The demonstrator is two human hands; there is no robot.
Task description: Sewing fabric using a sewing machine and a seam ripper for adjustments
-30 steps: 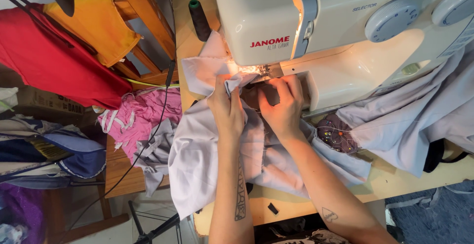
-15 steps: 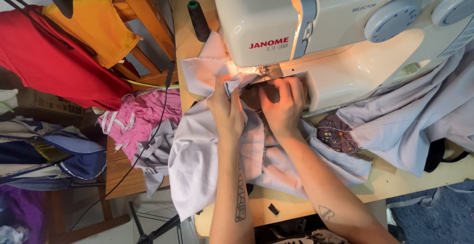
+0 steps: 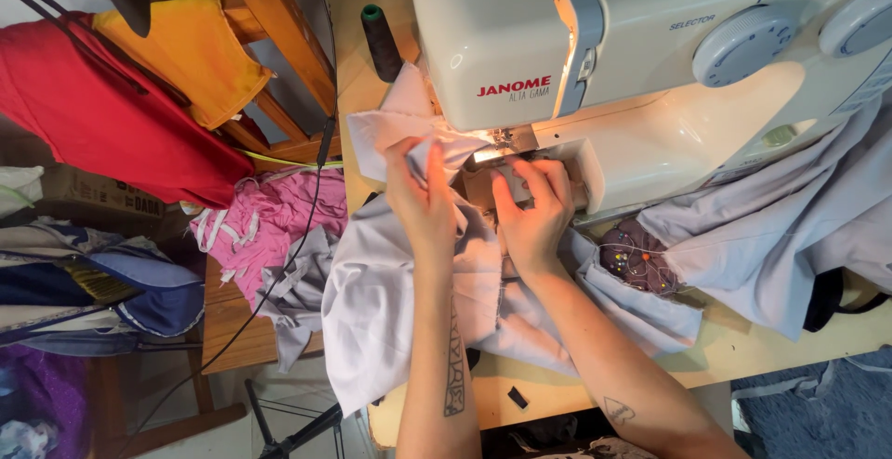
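Here the 2 hands press the pale lilac cloth flat at the foot of the white sewing machine. The left hand pinches a folded edge; the right hand lies spread just beside it. The cloth hangs over the worktop edge, and a dark thread spool stands behind with little free room.

— How many machines and hands?
— One white sewing machine, with two round dials on its right side, and two hands at the needle.
— Thread?
— One dark spool, far left on the table.
— Pincushions?
— One, near right.
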